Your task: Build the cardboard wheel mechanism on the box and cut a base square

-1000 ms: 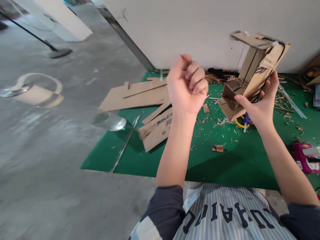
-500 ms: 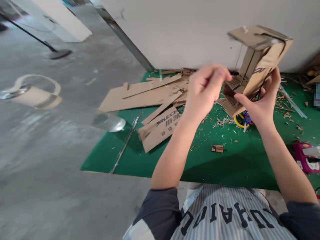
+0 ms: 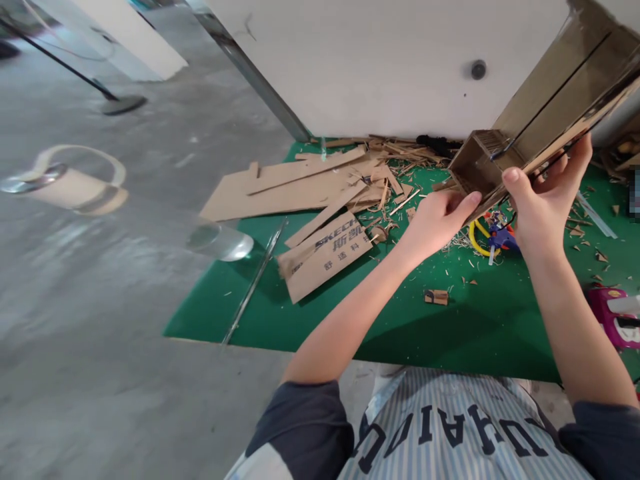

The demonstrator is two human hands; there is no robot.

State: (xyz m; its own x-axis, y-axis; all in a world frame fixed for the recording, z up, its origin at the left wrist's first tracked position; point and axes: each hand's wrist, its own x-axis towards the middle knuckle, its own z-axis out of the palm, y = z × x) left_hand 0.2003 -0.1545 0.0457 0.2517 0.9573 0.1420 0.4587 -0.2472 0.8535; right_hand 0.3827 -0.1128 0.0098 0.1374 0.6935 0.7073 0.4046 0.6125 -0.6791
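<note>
A cardboard model [image 3: 560,100] with a long upright body and a small open box at its lower end is held up above the bench, tilted to the right. My right hand [image 3: 547,190] is closed around its lower side, thumb on the near edge. At the bottom of the box, my left hand [image 3: 445,217] pinches the cardboard edge between thumb and fingers. A dark cord runs along the model's side. Below my hands lie a blue glue gun [image 3: 503,239] and a yellow ring-shaped handle [image 3: 475,240], both partly covered.
On the green bench top [image 3: 400,333] are a printed cardboard piece [image 3: 325,263], flat cardboard sheets [image 3: 285,193], clear sticks [image 3: 255,283], a clear cup [image 3: 220,243] and a small cardboard block [image 3: 436,297]. A magenta device [image 3: 610,317] sits at right. A white wall [image 3: 375,67] stands behind.
The cardboard model has swung up and right, turning its box opening toward me. My left hand has come down from beside the model and taken hold of its lower edge.
</note>
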